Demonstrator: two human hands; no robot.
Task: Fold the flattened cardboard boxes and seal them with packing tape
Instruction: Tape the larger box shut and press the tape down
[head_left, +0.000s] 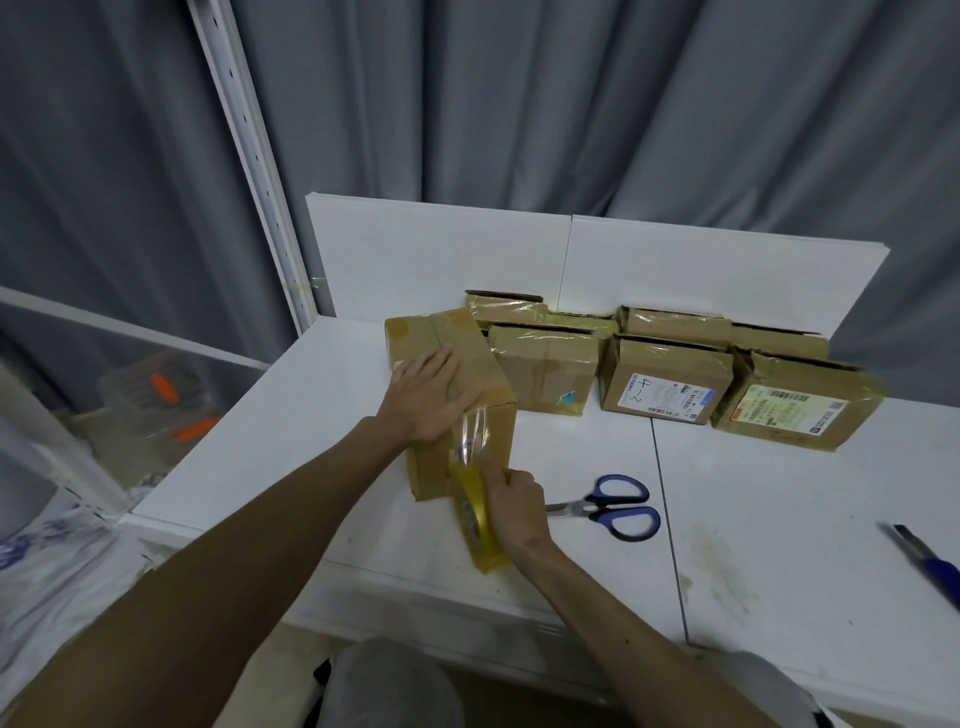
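- My left hand (428, 392) lies flat, fingers straight, on the brown box (457, 405) on the white table (779, 519).
- My right hand (514, 512) grips the yellowish tape roll (475, 519); a clear strip runs up onto the box.

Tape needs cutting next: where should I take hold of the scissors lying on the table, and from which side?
Take the scissors by their blue handle loops, coming down from above on the right. They lie flat, blades pointing left, tips hidden behind the right hand that holds the tape roll.
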